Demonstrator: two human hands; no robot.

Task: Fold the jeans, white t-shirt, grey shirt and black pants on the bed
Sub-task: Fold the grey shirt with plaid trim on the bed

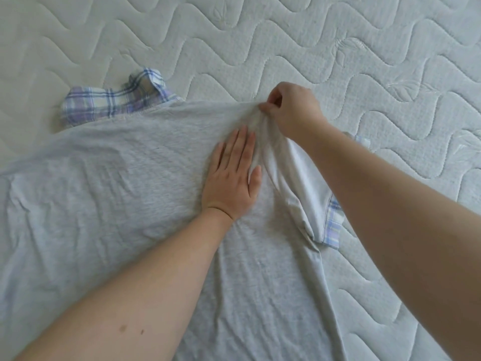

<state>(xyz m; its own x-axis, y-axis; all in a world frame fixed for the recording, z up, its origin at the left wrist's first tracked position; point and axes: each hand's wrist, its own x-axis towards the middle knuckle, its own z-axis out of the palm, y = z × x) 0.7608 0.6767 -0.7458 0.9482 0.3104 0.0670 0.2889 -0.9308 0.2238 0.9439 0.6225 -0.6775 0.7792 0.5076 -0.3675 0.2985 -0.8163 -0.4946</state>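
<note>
Plaid collar (114, 100) is seen at the left, pointing toward the bed's (338, 48) far edge. One grey shirt (104, 183), soft and creased, is spread lengthwise across the quilted mattress. It is pressed flat by the left hand (231, 178), fingers straight. Its shoulder fabric is pinched by the right hand (291, 110).

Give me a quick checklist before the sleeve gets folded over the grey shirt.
1. Left hand presses flat on the grey marl cotton shirt: ok.
2. Right hand pinches the shoulder fabric: ok.
3. Shirt body smooth: not ok, wrinkled.
4. Plaid-trimmed sleeve laid flat: not ok, bunched.
5. Checked collar tucked straight: not ok, it sticks up.
6. White quilted mattress space beside the shirt: ok.
</note>
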